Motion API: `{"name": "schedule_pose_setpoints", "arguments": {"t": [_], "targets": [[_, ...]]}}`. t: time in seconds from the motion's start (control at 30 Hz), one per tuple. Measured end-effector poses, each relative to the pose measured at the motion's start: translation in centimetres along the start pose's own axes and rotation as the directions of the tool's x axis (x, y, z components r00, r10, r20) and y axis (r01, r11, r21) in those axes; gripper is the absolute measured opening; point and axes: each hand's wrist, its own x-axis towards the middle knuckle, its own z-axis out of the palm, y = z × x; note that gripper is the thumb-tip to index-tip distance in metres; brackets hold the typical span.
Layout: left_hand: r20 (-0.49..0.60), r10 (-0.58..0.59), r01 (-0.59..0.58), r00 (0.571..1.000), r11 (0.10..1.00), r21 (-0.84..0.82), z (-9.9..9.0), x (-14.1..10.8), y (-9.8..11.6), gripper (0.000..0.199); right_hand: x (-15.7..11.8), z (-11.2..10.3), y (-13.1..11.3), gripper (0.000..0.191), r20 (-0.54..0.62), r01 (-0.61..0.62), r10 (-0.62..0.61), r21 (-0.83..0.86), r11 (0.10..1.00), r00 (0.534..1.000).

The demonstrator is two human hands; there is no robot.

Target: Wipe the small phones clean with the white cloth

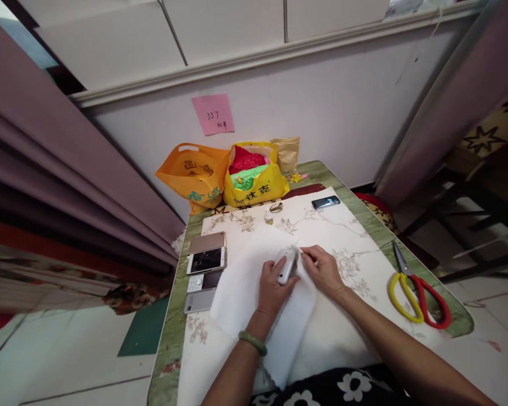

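My left hand (273,290), with a green bangle (253,342) at its wrist, is closed around a small whitish mobile phone (285,270). The phone lies over a thin white sheet (241,276) spread at the middle of the table; whether the sheet is paper or cloth I cannot tell. Just right of the phone, my right hand (324,270) pinches a gathered edge of that sheet between thumb and fingers. Left of the sheet, several phones lie in a column, among them a white touchscreen phone (206,260) and a white keypad phone (195,283).
Large scissors (415,293) with yellow and red handles lie at the table's right side. A dark phone (325,202) rests farther back. Along the wall stand an orange bag (195,175), a filled yellow bag (258,186) and a tan pouch (287,153). The patterned cover (355,242) lies beneath.
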Motion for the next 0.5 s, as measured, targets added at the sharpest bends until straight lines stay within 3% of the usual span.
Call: {"name": "schedule_pose_setpoints", "arguments": {"t": [0.3, 0.43, 0.5], "targets": [[-0.050, -0.259, 0.240, 0.964, 0.941, -0.238, -1.4, 0.2, 0.8, 0.093, 1.2, 1.7, -1.0, 0.027, 0.186, 0.164, -0.109, -0.312, 0.936, 0.977], [-0.092, -0.304, 0.269, 0.948, 0.924, -0.273, -1.3, 0.1, 0.8, 0.099, -0.3, 2.5, -2.7, 0.027, 0.223, 0.271, -0.210, -0.293, 0.917, 0.952], [-0.101, -0.320, 0.284, 0.942, 0.921, -0.267, -1.0, 0.0, 0.7, 0.093, -1.2, 2.8, -3.8, 0.027, 0.286, 0.364, -0.297, -0.219, 0.905, 0.911]]}}
